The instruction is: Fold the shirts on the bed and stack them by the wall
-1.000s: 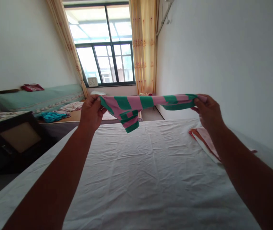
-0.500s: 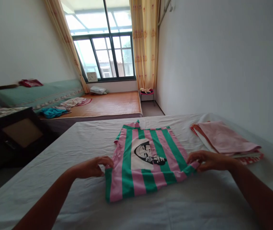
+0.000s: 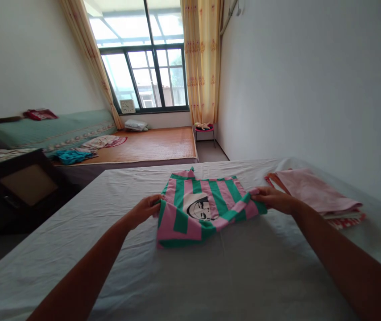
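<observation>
A pink and green striped shirt [image 3: 184, 223] with a black-and-white printed face lies on the white sheet [image 3: 120, 276] in front of me. My left hand [image 3: 146, 209] pinches its left edge, and my right hand [image 3: 272, 199] grips the opposite edge. Between the two hands the near part of the cloth is lifted and curls over, covering the lower part of the print. The shirt's far end stays flat on the sheet.
Folded pink cloths [image 3: 317, 189] lie to the right, near the white wall [image 3: 311, 89]. A dark cabinet [image 3: 13, 191] stands at the left. Beyond are a second bed with a brown mat [image 3: 157, 142] and a small stool [image 3: 204, 129] below the curtain [image 3: 202, 62].
Both hands have moved away from me, bringing the shirt's near edge with them. That edge now rolls over the print, and less of the shirt lies flat.
</observation>
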Tool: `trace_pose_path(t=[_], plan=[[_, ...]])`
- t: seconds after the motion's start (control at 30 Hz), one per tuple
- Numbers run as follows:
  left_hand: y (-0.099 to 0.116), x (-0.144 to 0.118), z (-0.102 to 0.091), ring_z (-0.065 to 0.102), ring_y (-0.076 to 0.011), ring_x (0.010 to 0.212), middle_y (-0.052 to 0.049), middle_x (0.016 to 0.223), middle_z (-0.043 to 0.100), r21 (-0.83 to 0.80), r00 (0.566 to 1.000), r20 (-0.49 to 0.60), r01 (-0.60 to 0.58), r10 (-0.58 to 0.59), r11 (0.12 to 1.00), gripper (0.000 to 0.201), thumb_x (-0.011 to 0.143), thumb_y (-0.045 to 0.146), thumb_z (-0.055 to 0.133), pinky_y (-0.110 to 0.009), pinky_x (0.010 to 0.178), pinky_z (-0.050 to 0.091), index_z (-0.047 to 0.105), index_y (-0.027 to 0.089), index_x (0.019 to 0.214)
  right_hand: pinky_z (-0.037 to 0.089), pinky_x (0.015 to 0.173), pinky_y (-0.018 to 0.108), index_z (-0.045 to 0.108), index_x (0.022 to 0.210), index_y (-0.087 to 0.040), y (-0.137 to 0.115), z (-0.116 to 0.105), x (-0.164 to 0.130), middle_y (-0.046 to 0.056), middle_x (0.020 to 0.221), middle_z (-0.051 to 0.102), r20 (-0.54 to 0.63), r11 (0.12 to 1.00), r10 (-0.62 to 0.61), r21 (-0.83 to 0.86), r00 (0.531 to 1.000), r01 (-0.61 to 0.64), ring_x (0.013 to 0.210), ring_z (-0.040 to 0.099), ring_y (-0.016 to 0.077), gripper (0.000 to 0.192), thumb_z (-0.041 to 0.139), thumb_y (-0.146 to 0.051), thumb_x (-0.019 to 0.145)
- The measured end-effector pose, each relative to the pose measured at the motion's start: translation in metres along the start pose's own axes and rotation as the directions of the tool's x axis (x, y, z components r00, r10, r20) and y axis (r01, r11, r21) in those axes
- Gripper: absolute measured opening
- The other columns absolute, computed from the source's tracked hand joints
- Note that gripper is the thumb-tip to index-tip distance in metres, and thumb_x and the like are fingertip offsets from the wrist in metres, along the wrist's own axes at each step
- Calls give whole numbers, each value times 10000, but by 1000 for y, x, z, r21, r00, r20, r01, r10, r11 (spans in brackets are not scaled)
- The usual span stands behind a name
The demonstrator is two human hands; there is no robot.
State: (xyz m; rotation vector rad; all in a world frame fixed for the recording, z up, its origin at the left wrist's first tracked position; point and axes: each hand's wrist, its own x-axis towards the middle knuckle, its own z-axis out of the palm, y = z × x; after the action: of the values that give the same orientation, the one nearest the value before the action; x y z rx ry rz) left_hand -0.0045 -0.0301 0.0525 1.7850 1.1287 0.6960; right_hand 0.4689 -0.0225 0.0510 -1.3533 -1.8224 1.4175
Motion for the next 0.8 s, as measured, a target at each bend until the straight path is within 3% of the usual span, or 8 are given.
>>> trace_pose_path(t=[0.07, 0.13, 0.3, 0.4, 0.5, 0.6, 0.7, 0.8], plan=[[-9, 11, 5, 580, -152, 677, -28, 748, 628, -101, 989, -112, 83, -94, 991, 461, 788, 566, 594, -237, 580, 460, 613, 133, 943, 459, 557, 248, 647, 1034, -180, 9, 5, 16, 71, 903, 656, -205, 996, 89, 18, 975, -87, 732, 596, 177, 505, 614, -587, 738], [-21, 16, 11, 616, -201, 797, -68, 878, 663, -144, 974, -178, 115, -140, 983, 532, 737, 585, 639, -273, 643, 495, 609, 131, 1013, 464, 554, 250, 588, 1161, -183, 22, 11, 26, 75, 917, 672, -319, 991, 132, 24, 939, -131, 743, 611, 184, 575, 596, -584, 749], [-39, 14, 17, 528, -288, 1158, -131, 1247, 581, -74, 962, -265, 47, -65, 996, 712, 645, 556, 734, -364, 905, 475, 558, 156, 1207, 494, 692, 296, 344, 1408, -191, 46, 20, 28, 69, 960, 689, -325, 1000, 24, 13, 945, -21, 846, 636, 211, 801, 634, -537, 747], [-35, 12, 8, 566, -264, 1086, -108, 1189, 614, -51, 980, -197, 33, -42, 998, 617, 705, 537, 696, -336, 887, 476, 597, 156, 1179, 480, 696, 284, 572, 1210, -189, 46, 16, 24, 66, 1003, 679, -284, 998, -65, -13, 957, 64, 863, 611, 206, 604, 637, -555, 734], [-34, 8, -4, 610, -238, 949, -81, 1094, 654, -7, 994, -79, 78, -78, 997, 510, 777, 528, 617, -317, 807, 496, 641, 155, 1125, 440, 632, 252, 677, 1004, -164, 45, 9, 21, 41, 911, 675, -228, 998, -45, -44, 973, 36, 761, 577, 165, 478, 645, -547, 720], [-36, 4, -7, 606, -234, 930, -68, 1071, 655, 253, 993, -108, 64, -38, 965, 416, 801, 462, 595, -340, 840, 482, 669, 196, 1111, 380, 547, 232, 692, 961, -151, 50, 4, 19, 12, 776, 648, -119, 995, 9, -101, 993, -21, 634, 527, 128, 443, 645, -515, 714], [-30, 3, 0, 526, -261, 1103, -70, 1199, 587, 547, 979, -128, -65, 160, 835, 343, 801, 312, 601, -391, 987, 391, 669, 270, 1134, 358, 532, 237, 690, 965, -156, 55, 4, 21, 1, 721, 624, -147, 973, -11, -230, 989, -23, 608, 509, 131, 400, 622, -469, 727], [-10, 1, 15, 429, -271, 1226, -55, 1292, 522, 606, 956, 108, -281, 272, 745, 383, 787, 185, 600, -415, 1059, 313, 663, 319, 1140, 393, 598, 266, 707, 934, -176, 55, 6, 23, 14, 752, 646, -195, 922, -72, -388, 978, -9, 678, 544, 165, 334, 612, -423, 730]])
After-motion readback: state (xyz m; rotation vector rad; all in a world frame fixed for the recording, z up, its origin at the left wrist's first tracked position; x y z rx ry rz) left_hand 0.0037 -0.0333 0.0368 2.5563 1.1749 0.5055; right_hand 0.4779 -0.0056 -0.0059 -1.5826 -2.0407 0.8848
